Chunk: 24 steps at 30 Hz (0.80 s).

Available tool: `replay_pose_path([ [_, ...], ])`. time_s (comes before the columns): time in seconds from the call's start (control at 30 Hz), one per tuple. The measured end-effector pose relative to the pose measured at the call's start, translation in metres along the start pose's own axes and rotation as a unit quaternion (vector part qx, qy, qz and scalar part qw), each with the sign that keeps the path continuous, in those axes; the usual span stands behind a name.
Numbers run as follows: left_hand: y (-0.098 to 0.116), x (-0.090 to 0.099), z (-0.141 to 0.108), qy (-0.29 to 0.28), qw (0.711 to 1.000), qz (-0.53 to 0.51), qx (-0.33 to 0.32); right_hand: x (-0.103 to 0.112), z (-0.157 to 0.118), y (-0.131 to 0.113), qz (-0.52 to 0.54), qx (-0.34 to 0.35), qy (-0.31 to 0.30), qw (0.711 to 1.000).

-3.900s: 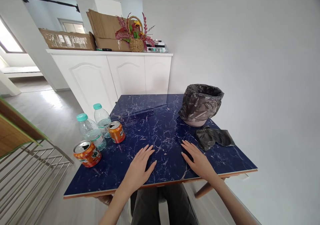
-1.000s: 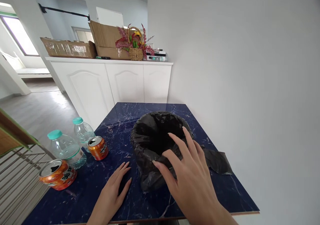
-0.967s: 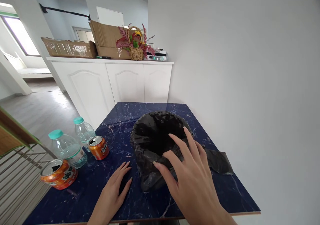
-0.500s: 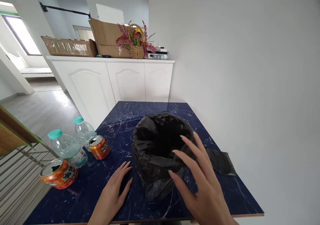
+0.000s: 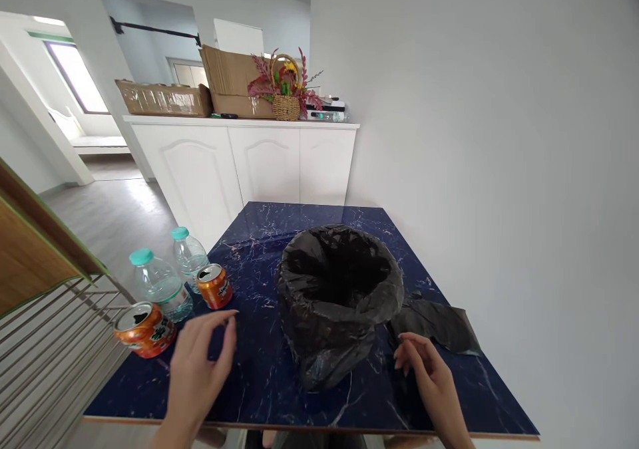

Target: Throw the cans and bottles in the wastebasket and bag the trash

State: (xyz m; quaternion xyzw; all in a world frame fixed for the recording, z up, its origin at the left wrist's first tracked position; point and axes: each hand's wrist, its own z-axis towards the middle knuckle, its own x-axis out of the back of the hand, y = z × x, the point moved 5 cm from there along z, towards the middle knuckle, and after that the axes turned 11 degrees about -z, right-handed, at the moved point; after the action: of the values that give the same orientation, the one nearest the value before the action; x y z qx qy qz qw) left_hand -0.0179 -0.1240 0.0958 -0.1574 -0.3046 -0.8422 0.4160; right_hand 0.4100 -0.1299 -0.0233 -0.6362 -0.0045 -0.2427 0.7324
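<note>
A bin lined with a black plastic bag (image 5: 329, 342) stands upright on the dark blue marbled table (image 5: 259, 396); its mouth is open and the inside is dark. My left hand (image 5: 200, 362) is over the table left of the bin, fingers bent and apart, holding nothing, nearest the front orange can (image 5: 150, 332). Another orange can (image 5: 214, 288) and two clear bottles with teal caps (image 5: 160, 286) (image 5: 190, 256) stand behind. My right hand (image 5: 429, 376) is closed right of the bin, beside a flat black plastic bag (image 5: 439, 326); what its fingers hold, if anything, is hidden.
A metal wire rack (image 5: 44, 362) adjoins the table's left side, with a wooden panel (image 5: 34, 243) above. Beyond the table is a white cabinet (image 5: 264, 163) bearing cardboard boxes (image 5: 164, 100) and a flower basket (image 5: 286, 107). A wall (image 5: 474, 136) rises on the right.
My right hand has left the bin's rim, moved down beside the flat bag and closed. My left hand has shifted left, away from the bin, and lifted. The view has turned slightly left.
</note>
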Motion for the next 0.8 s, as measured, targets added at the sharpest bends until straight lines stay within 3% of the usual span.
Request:
replay_pose_path([
  [0.1,-0.001,0.039,0.048,0.06,0.992,0.109,0.002,-0.005,0.0,0.012,-0.015,-0.002,-0.033,0.999],
  [0.23,-0.017,0.061,0.108,0.057,0.97,0.235,0.016,-0.009,-0.003,0.019,-0.064,0.01,-0.065,0.996],
  [0.37,-0.041,0.053,0.144,-0.003,0.958,0.288,0.0,-0.01,-0.004,0.02,-0.082,0.012,-0.055,0.995],
  [0.57,-0.072,0.041,0.171,-0.085,0.948,0.305,0.026,-0.012,-0.003,0.016,-0.08,0.014,-0.06,0.995],
  [0.8,-0.066,0.034,0.176,-0.146,0.94,0.306,0.034,-0.012,-0.002,0.01,-0.06,0.008,-0.06,0.996],
])
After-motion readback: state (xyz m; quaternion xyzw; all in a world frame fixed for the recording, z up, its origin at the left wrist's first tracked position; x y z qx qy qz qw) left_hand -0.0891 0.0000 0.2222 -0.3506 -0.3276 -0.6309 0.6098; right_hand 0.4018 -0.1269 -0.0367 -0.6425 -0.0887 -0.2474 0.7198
